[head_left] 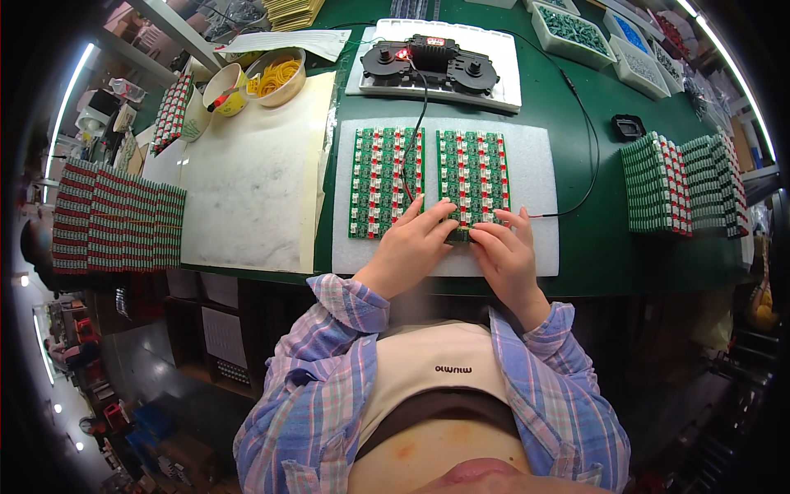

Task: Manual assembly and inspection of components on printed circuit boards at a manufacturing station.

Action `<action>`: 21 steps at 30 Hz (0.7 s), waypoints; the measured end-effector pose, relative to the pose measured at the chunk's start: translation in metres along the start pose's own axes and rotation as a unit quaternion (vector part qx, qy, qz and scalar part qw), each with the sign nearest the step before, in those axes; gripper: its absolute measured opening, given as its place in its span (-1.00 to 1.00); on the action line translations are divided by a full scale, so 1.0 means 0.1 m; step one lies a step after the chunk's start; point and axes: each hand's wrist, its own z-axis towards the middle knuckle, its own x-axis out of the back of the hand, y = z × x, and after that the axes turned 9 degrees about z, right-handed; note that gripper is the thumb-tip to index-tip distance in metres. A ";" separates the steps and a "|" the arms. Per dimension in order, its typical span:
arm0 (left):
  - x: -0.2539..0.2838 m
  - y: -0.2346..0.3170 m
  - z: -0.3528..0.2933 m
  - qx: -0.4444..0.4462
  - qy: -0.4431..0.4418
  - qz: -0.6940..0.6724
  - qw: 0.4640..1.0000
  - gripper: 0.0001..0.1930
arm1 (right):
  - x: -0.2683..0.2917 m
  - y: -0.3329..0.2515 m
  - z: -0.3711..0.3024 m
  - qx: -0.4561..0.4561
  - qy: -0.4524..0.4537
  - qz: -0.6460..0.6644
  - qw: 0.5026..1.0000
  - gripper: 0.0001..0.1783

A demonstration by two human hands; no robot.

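Note:
Two green circuit board panels, a left one and a right one, lie side by side on a white foam sheet. Rows of white and red connectors cover both. My left hand is closed at the near edge of the right panel; a thin test lead runs down into it. Opposite, my right hand pinches at the same edge, and another lead reaches it from the right. Both fingertip pairs almost meet at a panel corner. What sits between the fingers is mostly hidden.
A black device with two round knobs and a lit red display stands on a white foam block behind the panels. Stacked panels flank me at left and right. A bowl of yellow rubber bands and bins of parts stand farther back.

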 end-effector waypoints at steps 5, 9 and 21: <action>0.01 0.00 0.01 0.002 -0.008 0.005 1.000 -0.60 | 0.03 -0.03 0.03 0.008 -0.006 -0.015 1.000 -0.71; 0.03 0.01 0.04 -0.001 -0.009 0.006 1.000 -0.62 | 0.08 -0.06 0.07 0.026 -0.014 -0.052 0.998 -0.73; 0.02 0.00 0.08 -0.016 -0.015 0.011 1.000 -0.64 | 0.05 0.06 0.09 0.006 0.004 0.061 0.998 -0.78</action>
